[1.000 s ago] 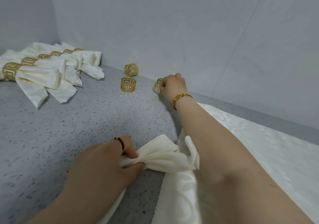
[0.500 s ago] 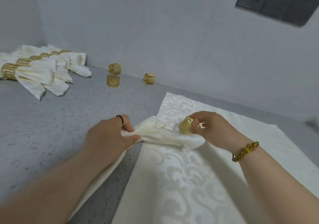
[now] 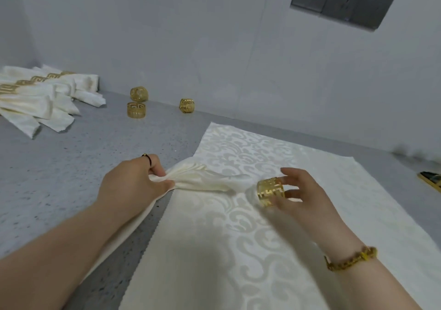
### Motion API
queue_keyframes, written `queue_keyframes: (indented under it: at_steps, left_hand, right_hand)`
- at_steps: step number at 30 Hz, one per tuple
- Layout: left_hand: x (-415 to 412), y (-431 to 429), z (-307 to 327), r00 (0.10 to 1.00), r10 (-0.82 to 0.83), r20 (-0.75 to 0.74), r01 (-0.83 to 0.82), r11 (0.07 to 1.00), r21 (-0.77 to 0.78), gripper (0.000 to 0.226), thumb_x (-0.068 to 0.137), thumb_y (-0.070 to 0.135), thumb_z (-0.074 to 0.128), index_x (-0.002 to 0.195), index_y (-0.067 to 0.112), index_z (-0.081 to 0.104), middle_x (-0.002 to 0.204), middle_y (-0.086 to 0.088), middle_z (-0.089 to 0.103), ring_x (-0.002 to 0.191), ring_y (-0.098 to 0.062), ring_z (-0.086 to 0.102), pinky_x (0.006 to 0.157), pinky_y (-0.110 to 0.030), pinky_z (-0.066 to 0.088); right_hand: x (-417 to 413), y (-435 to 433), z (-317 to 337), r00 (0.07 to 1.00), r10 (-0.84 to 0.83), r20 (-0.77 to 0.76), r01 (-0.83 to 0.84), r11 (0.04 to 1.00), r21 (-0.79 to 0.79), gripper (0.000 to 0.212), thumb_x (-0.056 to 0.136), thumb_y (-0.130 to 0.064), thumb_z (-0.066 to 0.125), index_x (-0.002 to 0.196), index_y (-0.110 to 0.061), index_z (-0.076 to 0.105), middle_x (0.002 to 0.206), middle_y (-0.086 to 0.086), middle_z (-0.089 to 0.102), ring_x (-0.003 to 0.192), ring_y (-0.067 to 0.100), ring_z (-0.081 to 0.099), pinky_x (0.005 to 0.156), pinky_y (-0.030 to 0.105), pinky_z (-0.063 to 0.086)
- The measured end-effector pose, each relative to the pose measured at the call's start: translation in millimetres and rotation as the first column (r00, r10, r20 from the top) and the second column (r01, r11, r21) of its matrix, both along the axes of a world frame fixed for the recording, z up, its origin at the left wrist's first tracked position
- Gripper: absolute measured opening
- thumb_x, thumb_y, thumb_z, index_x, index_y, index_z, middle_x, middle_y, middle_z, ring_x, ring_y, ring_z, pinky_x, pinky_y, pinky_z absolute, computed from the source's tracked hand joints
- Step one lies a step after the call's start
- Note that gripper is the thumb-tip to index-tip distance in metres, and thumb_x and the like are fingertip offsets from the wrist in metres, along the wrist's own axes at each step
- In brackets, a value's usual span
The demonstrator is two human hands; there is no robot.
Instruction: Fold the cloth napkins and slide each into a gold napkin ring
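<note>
My left hand (image 3: 133, 185) grips a gathered cream napkin (image 3: 205, 181) near its bunched end, the tip pointing right. My right hand (image 3: 303, 197) holds a gold napkin ring (image 3: 270, 191) in its fingertips, just right of the napkin's tip and apart from it. Both hands hover over a flat cream napkin with a damask pattern (image 3: 238, 250) spread on the grey counter (image 3: 59, 178). Three loose gold rings stand at the back near the wall: one (image 3: 139, 93), one (image 3: 136, 110) and one (image 3: 187, 105).
A pile of napkins in gold rings (image 3: 40, 97) lies at the back left. A grey socket panel (image 3: 343, 2) is on the wall at upper right. A dark, gold-edged object (image 3: 430, 181) shows at the right edge.
My right hand took a gold ring from the back of the counter and brought it to the napkin's tip. The left hand kept its grip on the gathered napkin.
</note>
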State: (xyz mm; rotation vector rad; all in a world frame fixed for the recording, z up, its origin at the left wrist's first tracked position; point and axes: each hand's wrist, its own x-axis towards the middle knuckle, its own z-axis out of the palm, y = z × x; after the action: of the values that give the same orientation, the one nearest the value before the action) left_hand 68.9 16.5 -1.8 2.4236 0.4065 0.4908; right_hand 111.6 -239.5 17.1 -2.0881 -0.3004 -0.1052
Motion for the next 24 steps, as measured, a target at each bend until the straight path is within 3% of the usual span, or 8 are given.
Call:
queue_keyframes:
  at_steps: [2, 6, 14, 20, 24]
  left_hand:
    - [1.2, -0.2, -1.1, 1.000, 0.022, 0.004, -0.022, 1.000, 0.010, 0.028, 0.075, 0.032, 0.071, 0.065, 0.028, 0.046, 0.063, 0.009, 0.052, 0.059, -0.003, 0.045, 0.051, -0.020, 0.030]
    - [1.9, -1.8, -1.4, 0.999, 0.053, 0.006, -0.053, 0.998, 0.021, 0.027, 0.075, 0.032, 0.071, 0.065, 0.027, 0.047, 0.067, 0.010, 0.054, 0.061, -0.002, 0.045, 0.055, -0.019, 0.032]
    - [-10.5, -28.7, 4.1, 0.997, -0.031, 0.067, 0.029, 0.999, 0.039, 0.023, 0.073, 0.033, 0.071, 0.065, 0.029, 0.050, 0.087, 0.009, 0.067, 0.069, -0.005, 0.053, 0.061, -0.012, 0.034]
    - [-18.0, -39.7, 5.4, 0.993, -0.071, 0.098, 0.074, 0.997, -0.030, 0.021, 0.069, 0.028, 0.075, 0.065, 0.026, 0.054, 0.087, 0.005, 0.069, 0.078, -0.014, 0.060, 0.064, -0.015, 0.038]
    - [-19.9, -41.6, 5.0, 0.989, -0.103, 0.109, 0.111, 0.992, -0.064, 0.020, 0.068, 0.025, 0.077, 0.065, 0.025, 0.056, 0.079, 0.016, 0.062, 0.074, -0.002, 0.056, 0.061, -0.013, 0.036]
  right_hand:
    - [-3.3, 1.1, -1.9, 1.000, 0.023, 0.003, -0.023, 0.988, 0.154, 0.046, 0.077, 0.002, 0.067, 0.103, -0.030, 0.047, 0.097, -0.016, 0.054, 0.077, 0.004, 0.056, 0.060, 0.009, 0.048]
    - [-7.7, 12.3, -2.3, 0.991, 0.126, 0.052, -0.134, 0.965, 0.224, 0.049, 0.074, 0.002, 0.069, 0.092, -0.037, 0.045, 0.099, -0.016, 0.054, 0.079, 0.004, 0.056, 0.062, 0.009, 0.048]
    - [-16.0, 20.0, -9.6, 0.969, 0.224, 0.108, -0.239, 0.959, 0.154, 0.053, 0.073, -0.001, 0.070, 0.097, -0.040, 0.043, 0.102, -0.022, 0.052, 0.093, 0.004, 0.058, 0.079, 0.013, 0.046]
    - [-16.5, 20.2, -9.3, 0.963, 0.215, 0.161, -0.237, 0.962, 0.135, 0.054, 0.074, -0.003, 0.071, 0.096, -0.043, 0.042, 0.104, -0.027, 0.049, 0.101, 0.009, 0.057, 0.085, 0.012, 0.044]
    - [-13.9, 20.3, -10.3, 0.966, 0.220, 0.134, -0.243, 0.951, 0.190, 0.050, 0.072, -0.002, 0.072, 0.094, -0.038, 0.045, 0.103, -0.023, 0.054, 0.101, 0.008, 0.059, 0.085, 0.014, 0.047]
